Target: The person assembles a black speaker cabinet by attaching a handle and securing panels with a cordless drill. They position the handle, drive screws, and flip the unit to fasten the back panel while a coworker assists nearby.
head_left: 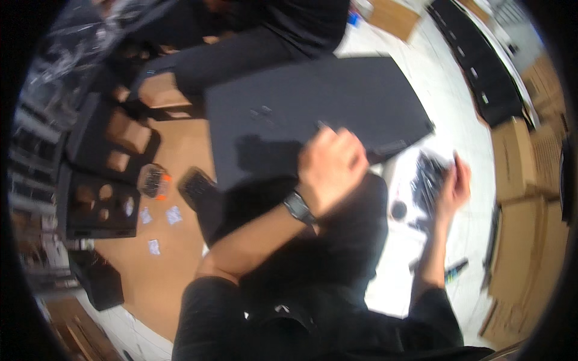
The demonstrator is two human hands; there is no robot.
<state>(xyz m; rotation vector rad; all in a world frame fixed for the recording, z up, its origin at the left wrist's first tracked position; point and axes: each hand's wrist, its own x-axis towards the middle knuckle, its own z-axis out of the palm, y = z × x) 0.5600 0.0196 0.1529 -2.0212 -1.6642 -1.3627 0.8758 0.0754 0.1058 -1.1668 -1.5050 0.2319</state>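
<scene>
A large black panel (313, 90) lies in front of me, with small dark pieces (262, 112) on its surface. Above its near edge is my left hand (332, 162), wearing a dark wristwatch; its fingers are curled closed, and a tiny dark tip shows at them, too blurred to name. My right hand (454, 188) is held to the right of the panel with fingers drawn together. Beside it lies a clear plastic bag of black parts (426, 180) on a white surface. Whether that hand touches the bag or holds anything small is hidden.
Brown cardboard (159, 283) covers the floor at left, bearing small packets (173, 215) and a clear tub of screws (155, 182) with orange on it. Black cabinets (99, 201) stand beyond. Another person's dark-clothed leg (241, 57) is at the panel's far side. Cardboard boxes (518, 246) line the right.
</scene>
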